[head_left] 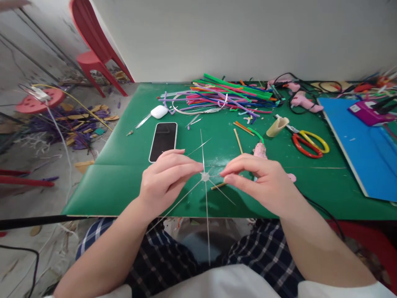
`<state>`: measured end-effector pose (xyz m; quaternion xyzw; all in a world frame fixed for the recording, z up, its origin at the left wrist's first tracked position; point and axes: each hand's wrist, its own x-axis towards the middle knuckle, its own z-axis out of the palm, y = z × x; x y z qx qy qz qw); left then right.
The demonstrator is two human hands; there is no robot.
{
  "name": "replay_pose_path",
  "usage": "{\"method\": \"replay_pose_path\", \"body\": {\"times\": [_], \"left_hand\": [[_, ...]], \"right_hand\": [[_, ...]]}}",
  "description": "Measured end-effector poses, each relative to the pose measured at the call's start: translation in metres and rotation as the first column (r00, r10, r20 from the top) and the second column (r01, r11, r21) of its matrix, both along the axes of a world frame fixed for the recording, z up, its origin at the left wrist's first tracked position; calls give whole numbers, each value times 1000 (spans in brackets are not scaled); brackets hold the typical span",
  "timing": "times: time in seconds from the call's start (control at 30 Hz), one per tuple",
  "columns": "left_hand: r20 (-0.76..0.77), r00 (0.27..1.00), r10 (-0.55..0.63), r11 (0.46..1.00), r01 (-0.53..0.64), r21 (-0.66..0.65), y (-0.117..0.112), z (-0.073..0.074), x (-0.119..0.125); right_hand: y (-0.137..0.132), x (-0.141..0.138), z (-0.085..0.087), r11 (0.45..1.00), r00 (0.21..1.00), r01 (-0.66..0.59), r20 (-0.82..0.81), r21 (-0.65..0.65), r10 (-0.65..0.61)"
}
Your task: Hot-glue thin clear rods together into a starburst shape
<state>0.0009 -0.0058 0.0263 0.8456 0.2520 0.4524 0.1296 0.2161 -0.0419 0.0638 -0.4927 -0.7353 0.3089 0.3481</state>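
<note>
Between my hands is a star of thin, stiff, clear-looking spokes (207, 215) that fan out from a small whitish hub (205, 176). One long spoke reaches down past the table's front edge, so the star appears raised off the tabletop. My left hand (169, 178) is closed, with thumb and fingertips pinched at the star just left of the hub. On the other side, my right hand (259, 180) pinches at the star's right, its fingertips around what looks like a faint spoke. A pink glue gun (259, 150) is partly hidden behind my right hand.
On the green table (102, 182) are a phone (163, 142), a white earbud case (159, 111) and a pile of coloured pipe cleaners (229, 97). Scissors (310, 143), a bamboo-like tube (277, 126) and a blue board (350, 145) are at right. A red chair (93, 45) stands behind left.
</note>
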Motion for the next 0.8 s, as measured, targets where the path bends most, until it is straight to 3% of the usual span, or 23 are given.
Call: {"method": "replay_pose_path", "body": {"times": [0.23,0.43,0.53,0.8], "left_hand": [[-47,998,-34,999,36,37,0,-2,-1],[-50,999,13,995,-8,98,-3,2,2],[-42,998,38,993,-33,111,-3,2,2],[-27,999,24,999,-24,21,2,-2,-4]], "right_hand": [[0,-7,-2,961,988,-112,-134,-252,80],[-1,-12,-8,927,966,-160,-249,-339,76],[-1,-14,-8,942,968,-159,-233,-297,89],[-4,-11,-3,997,996,-71,-59,-23,69]]}}
